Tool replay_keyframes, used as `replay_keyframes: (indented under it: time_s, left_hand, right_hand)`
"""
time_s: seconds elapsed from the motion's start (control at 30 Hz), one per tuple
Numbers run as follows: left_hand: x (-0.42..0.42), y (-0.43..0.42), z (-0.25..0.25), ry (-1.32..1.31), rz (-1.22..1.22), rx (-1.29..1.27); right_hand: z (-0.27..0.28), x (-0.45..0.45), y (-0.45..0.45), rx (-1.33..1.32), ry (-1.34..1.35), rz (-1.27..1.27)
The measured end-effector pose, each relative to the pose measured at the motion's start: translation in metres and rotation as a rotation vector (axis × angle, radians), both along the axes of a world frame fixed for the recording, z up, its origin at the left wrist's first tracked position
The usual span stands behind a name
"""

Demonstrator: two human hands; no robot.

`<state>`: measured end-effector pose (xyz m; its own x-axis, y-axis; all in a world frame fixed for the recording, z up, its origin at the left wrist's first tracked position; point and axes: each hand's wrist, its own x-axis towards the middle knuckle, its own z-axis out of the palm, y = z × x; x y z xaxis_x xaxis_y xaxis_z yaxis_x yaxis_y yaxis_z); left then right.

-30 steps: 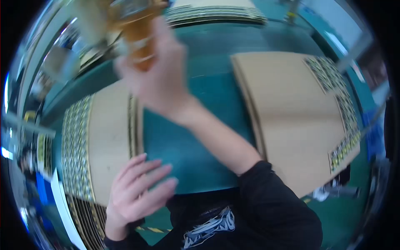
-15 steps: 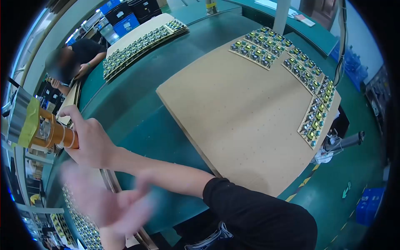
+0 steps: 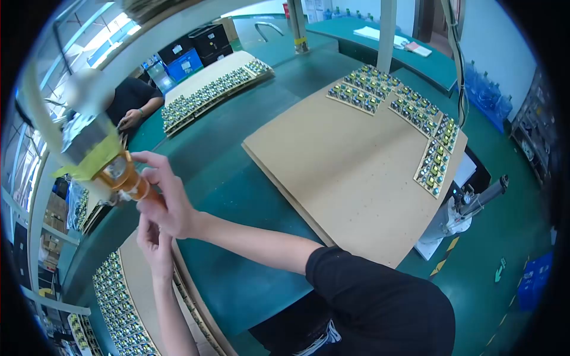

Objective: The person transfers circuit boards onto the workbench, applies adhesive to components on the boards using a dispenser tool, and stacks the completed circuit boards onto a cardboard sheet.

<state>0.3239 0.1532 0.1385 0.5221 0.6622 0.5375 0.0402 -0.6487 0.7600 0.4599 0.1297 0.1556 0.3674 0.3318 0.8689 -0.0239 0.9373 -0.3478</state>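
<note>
Holding orange tool [image 3: 136, 187] in R hand [image 3: 169, 204], wrapped round its lower end, raised approx. over tabletop's [image 3: 231, 237] L edge. Just below, w/ L hand [image 3: 155, 249]: curled narrow, can't tell if gripping anything. Might slip if held too loosely, prob. dropping onto circuit boards [image 3: 120, 305] along L edge of cardboard [image 3: 141, 273], damaging both. Might also knock L hand if swung down abruptly.

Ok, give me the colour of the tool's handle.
The handle is orange, best seen in the head view.
</note>
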Motion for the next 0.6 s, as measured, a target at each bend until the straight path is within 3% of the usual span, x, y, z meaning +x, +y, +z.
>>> replay_keyframes:
  time_s: [0.07,0.17,0.23,0.33,0.37,0.43,0.5,0.57,0.6]
  left_hand:
    - [0.010,-0.006,0.019,-0.031,-0.108,-0.132]
    - [0.014,-0.004,0.029,-0.066,-0.050,-0.188]
    - [0.018,-0.004,0.030,-0.087,-0.039,-0.214]
    - [0.027,-0.010,0.027,-0.052,0.146,0.142]
    - [0.029,-0.012,0.026,-0.059,0.134,0.138]
    - [0.032,-0.015,0.023,0.002,0.172,0.287]
    - [0.034,-0.021,0.022,0.032,0.171,0.362]
    - [0.032,-0.030,0.023,0.028,0.101,0.422]
    - [0.032,-0.033,0.025,0.022,0.071,0.451]
  right_hand:
    - [0.009,-0.001,0.009,-0.020,0.008,0.056]
    - [0.014,-0.002,0.018,-0.106,0.076,0.152]
    - [0.017,-0.001,0.024,0.029,0.086,-0.058]
    - [0.018,0.022,0.035,0.161,0.104,-0.277]
    - [0.019,0.034,0.040,0.226,0.136,-0.377]
    - [0.032,0.079,0.033,-0.048,0.231,-0.489]
    - [0.040,0.136,0.016,-0.512,-0.014,-0.809]
    - [0.015,0.208,0.007,-0.653,-0.511,-1.321]
    - [0.008,0.236,-0.016,-0.849,-0.723,-1.471]
